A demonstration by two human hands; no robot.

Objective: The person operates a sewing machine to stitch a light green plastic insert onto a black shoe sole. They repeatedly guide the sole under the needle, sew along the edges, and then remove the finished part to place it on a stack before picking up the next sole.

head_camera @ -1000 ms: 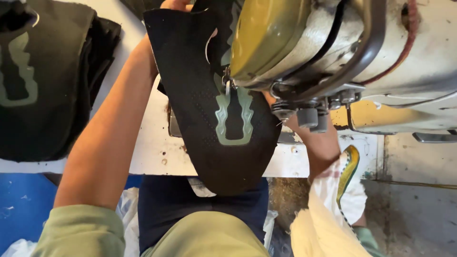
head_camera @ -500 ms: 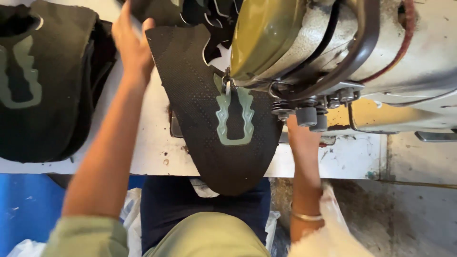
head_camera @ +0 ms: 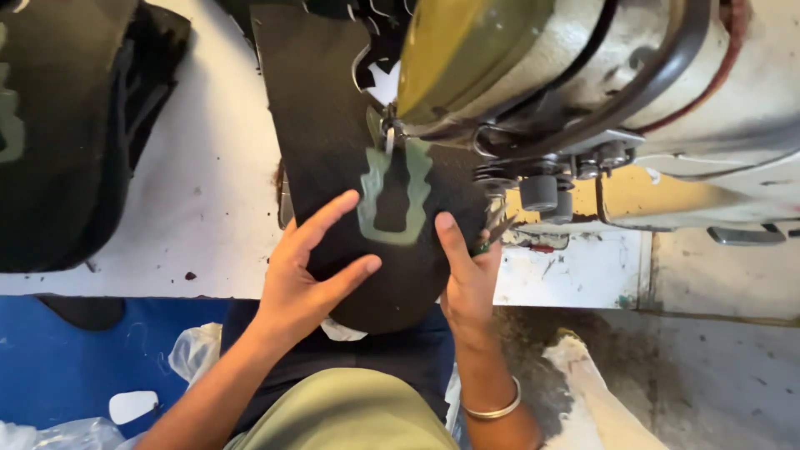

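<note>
White table [head_camera: 208,208], two hands, one black fabric piece [head_camera: 325,150]

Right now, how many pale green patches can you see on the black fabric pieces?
2: one pale green patch under the sewing machine, between both hands; another at the left edge, mostly cropped. Stacked pieces may hide more.

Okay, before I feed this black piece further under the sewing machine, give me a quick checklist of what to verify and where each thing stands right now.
1. Left hand flat on the black piece: ok.
2. Right hand steadying the piece's right edge: ok.
3. Fingers clear of the needle area: ok, both hands sit below the green patch.
4. Green patch lined up under the foot: ok, its top end sits there.
5. Needle up or down: cannot tell, the machine head hides it.
6. Stack of black pieces clear of the work: ok, apart at left.
</note>
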